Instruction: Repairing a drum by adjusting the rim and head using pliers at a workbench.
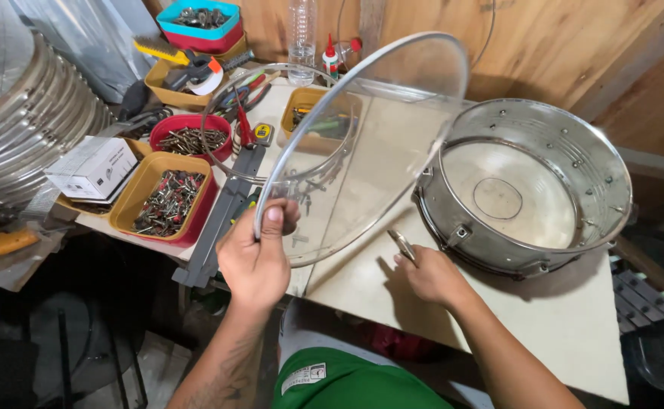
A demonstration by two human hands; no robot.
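Clear drumhead (362, 144) pinched upright by left hand (256, 257), left of steel drum shell (525, 185); right hand (430, 276) closed on small metal key (402, 244).

Left hand (256, 257): raised ahead of the torso, back of the hand toward the camera, fingers curled into a closed grip, thumb extended upward and pressed flat. Left forearm rises from the lower frame edge, bare. Right hand (429, 274): lower, reaching forward, knuckles up, thumb and fingertips pinched together. Right forearm enters from the lower right, extended diagonally.
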